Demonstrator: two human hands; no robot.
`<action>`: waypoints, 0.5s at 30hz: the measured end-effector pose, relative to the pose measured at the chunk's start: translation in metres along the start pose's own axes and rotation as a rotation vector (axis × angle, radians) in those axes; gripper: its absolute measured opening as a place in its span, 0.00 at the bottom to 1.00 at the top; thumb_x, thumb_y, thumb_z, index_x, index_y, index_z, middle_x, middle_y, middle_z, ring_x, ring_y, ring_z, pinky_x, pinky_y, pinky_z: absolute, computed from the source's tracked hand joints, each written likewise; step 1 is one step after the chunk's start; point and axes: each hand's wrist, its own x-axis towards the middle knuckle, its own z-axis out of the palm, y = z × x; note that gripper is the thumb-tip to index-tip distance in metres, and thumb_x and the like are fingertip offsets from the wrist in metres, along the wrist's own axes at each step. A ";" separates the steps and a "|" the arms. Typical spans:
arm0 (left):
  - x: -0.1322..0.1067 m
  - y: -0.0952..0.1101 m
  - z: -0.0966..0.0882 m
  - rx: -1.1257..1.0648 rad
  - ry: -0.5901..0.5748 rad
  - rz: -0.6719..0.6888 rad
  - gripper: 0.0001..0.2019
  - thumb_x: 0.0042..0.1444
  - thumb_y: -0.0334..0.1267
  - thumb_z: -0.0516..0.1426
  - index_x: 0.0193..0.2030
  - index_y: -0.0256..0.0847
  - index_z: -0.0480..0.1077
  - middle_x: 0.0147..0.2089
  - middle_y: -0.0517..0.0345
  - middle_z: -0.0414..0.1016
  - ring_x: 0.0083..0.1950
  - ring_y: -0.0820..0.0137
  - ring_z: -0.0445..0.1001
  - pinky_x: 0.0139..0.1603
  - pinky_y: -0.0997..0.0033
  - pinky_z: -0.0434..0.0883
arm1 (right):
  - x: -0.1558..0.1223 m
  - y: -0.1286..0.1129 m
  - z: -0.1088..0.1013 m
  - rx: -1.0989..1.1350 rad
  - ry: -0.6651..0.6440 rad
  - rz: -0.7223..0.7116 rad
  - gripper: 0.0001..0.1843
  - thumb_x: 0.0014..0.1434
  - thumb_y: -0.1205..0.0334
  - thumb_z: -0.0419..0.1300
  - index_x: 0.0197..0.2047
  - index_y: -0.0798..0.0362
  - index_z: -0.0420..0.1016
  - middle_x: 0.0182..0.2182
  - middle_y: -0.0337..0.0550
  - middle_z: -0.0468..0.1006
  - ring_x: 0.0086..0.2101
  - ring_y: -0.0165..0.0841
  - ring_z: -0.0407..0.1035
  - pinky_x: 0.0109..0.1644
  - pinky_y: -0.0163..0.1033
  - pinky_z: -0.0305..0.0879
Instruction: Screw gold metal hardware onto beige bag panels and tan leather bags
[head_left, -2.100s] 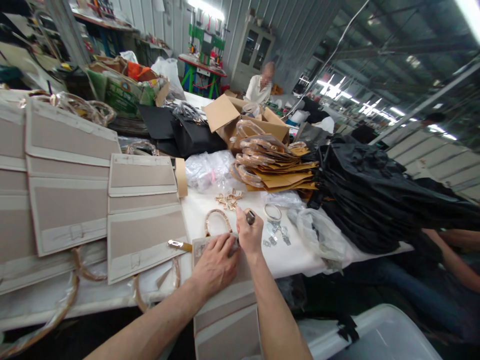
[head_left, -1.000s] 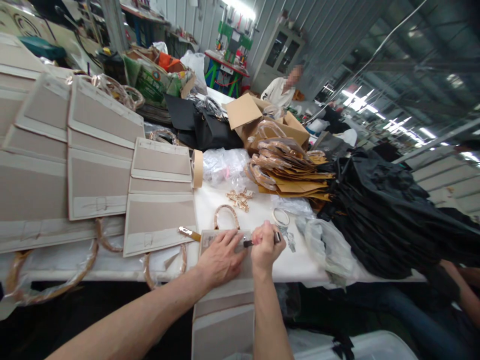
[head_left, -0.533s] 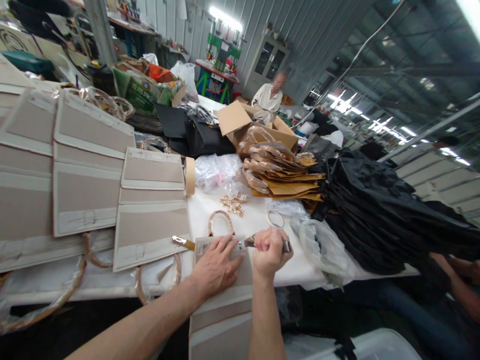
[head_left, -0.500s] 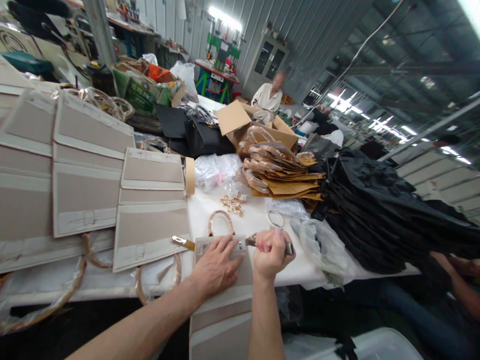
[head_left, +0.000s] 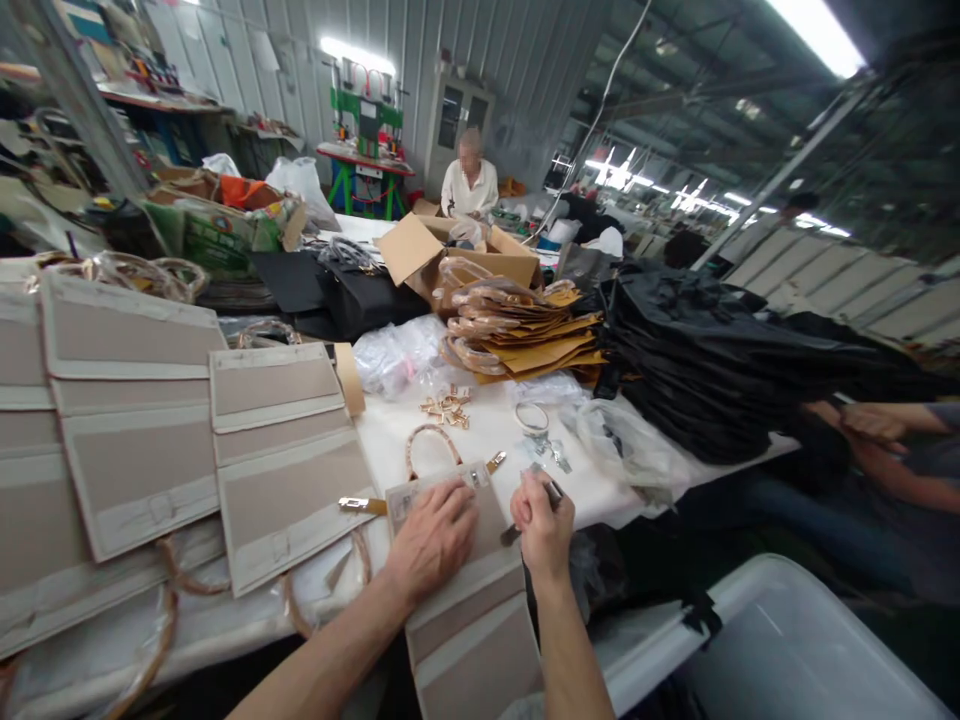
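Observation:
A beige bag panel (head_left: 480,550) lies at the table's front edge, its lower part hanging toward me. My left hand (head_left: 431,535) rests on the panel with its fingers laid out, holding nothing. In my right hand (head_left: 543,525), wrapped fingers grip a dark metal hand tool (head_left: 510,536); its exact kind is partly hidden. A wrapped curved handle (head_left: 409,445) stands out beyond the panel's far edge. Tan tabs with gold-toned metal ends project at the left side (head_left: 363,505) and right side (head_left: 496,462). Small silver metal pieces (head_left: 556,455) lie beyond my right hand.
Gold-toned hardware (head_left: 448,410) and a white ring (head_left: 531,418) lie farther back. More beige panels (head_left: 277,440) are at left, mustard pieces (head_left: 551,350) and black material (head_left: 697,360) at right. A translucent bin (head_left: 810,640) stands lower right. A co-worker's hands (head_left: 870,425) show at right.
My view has turned to the right. My right hand has drawn back from the panel's far edge, its tool now angled down toward me. My left hand stays on the panel.

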 end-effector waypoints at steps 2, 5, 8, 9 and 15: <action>-0.002 0.003 -0.002 0.006 0.005 0.037 0.05 0.68 0.33 0.58 0.48 0.41 0.73 0.61 0.52 0.76 0.67 0.57 0.66 0.65 0.55 0.70 | -0.006 0.003 0.001 -0.086 -0.009 0.006 0.27 0.68 0.47 0.62 0.24 0.49 0.58 0.16 0.28 0.57 0.18 0.26 0.52 0.21 0.35 0.50; -0.014 0.010 -0.006 0.010 0.023 0.069 0.08 0.70 0.35 0.56 0.53 0.42 0.72 0.62 0.53 0.75 0.67 0.57 0.66 0.64 0.54 0.70 | -0.008 0.005 0.005 -0.195 -0.022 -0.021 0.27 0.68 0.46 0.63 0.23 0.49 0.59 0.16 0.30 0.59 0.19 0.26 0.55 0.24 0.35 0.53; -0.037 0.014 -0.014 -0.041 0.074 0.018 0.13 0.70 0.32 0.55 0.59 0.44 0.69 0.63 0.53 0.74 0.66 0.58 0.67 0.64 0.55 0.70 | -0.008 0.005 0.008 -0.250 -0.045 -0.045 0.27 0.68 0.45 0.63 0.23 0.50 0.60 0.16 0.30 0.60 0.19 0.27 0.56 0.25 0.36 0.54; -0.045 0.013 -0.018 -0.057 0.104 -0.033 0.15 0.69 0.30 0.55 0.61 0.44 0.68 0.63 0.52 0.74 0.65 0.58 0.68 0.64 0.55 0.71 | -0.008 0.005 0.008 -0.255 -0.048 -0.052 0.27 0.68 0.45 0.63 0.23 0.49 0.60 0.16 0.30 0.60 0.19 0.27 0.56 0.25 0.36 0.54; -0.065 -0.017 -0.043 -0.068 0.240 -0.362 0.21 0.64 0.31 0.61 0.63 0.39 0.65 0.60 0.43 0.71 0.60 0.54 0.71 0.62 0.50 0.75 | -0.010 0.001 0.011 -0.294 -0.081 -0.088 0.28 0.68 0.44 0.62 0.23 0.49 0.59 0.16 0.30 0.60 0.20 0.27 0.56 0.26 0.36 0.54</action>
